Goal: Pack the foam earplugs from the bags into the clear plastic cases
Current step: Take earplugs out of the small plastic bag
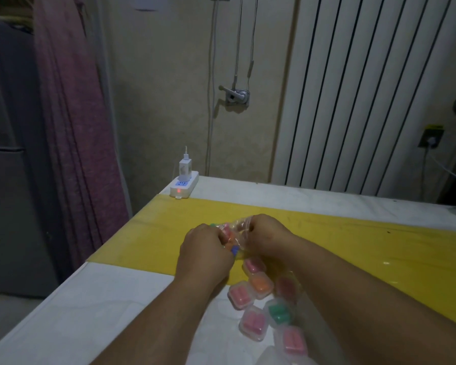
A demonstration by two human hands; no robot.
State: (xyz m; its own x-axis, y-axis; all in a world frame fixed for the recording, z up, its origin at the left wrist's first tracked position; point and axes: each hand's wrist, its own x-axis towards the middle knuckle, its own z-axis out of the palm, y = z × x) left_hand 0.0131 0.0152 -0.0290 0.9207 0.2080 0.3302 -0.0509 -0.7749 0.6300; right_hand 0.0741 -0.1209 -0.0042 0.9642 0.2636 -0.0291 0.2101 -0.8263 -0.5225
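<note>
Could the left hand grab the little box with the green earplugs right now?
Probably not straight away: the left hand is gripping the clear bag together with the right hand. The green case lies in plain view on the table between the forearms, so once it lets go, it likely could.

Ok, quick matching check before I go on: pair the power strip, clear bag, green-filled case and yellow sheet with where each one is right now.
Things:
1. power strip
2. clear bag
3. green-filled case
4. yellow sheet

Places:
A. spread across the table
B. gripped by the left hand and the right hand
C. far left table corner, red light on
D. on the table's white part, near side

Pairs: 1-C, 2-B, 3-D, 4-A.
</note>
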